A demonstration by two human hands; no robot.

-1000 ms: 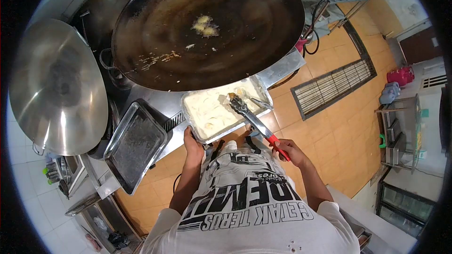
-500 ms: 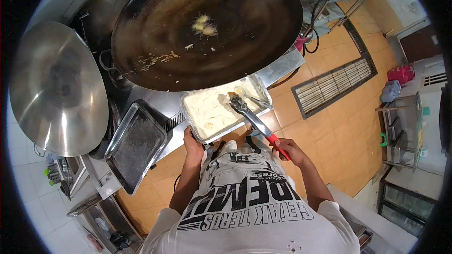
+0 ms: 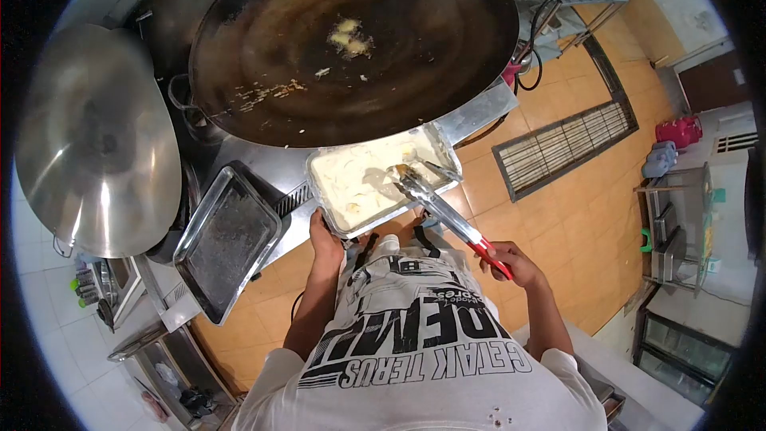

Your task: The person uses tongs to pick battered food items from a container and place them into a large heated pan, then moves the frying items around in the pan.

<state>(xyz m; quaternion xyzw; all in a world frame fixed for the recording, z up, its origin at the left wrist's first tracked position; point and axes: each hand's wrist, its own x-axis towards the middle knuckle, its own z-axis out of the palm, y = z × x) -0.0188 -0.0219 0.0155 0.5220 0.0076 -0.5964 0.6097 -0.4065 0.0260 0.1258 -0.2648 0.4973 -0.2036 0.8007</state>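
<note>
The wok's (image 3: 431,40) upper rim was cut off; its lower rim obscured part of the tray (image 3: 351,231). The left hand's (image 3: 325,241) fingers were mostly hidden. The morsel (image 3: 401,170) between the tongs' (image 3: 455,219) tips was unidentifiable.

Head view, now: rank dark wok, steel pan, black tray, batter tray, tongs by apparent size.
1. Dark wok
2. Steel pan
3. Black tray and batter tray: too alike to rank
4. Tongs

At far left I can see a wide steel pan (image 3: 100,144), with green-topped bottles (image 3: 83,287) below it. Off to my right, a metal grate (image 3: 565,148) lies set in the orange tiled floor (image 3: 558,247). Farther right I make out a red cylinder (image 3: 679,132) near a shelf rack (image 3: 674,223), and a glass-fronted cabinet (image 3: 688,355) at lower right.
</note>
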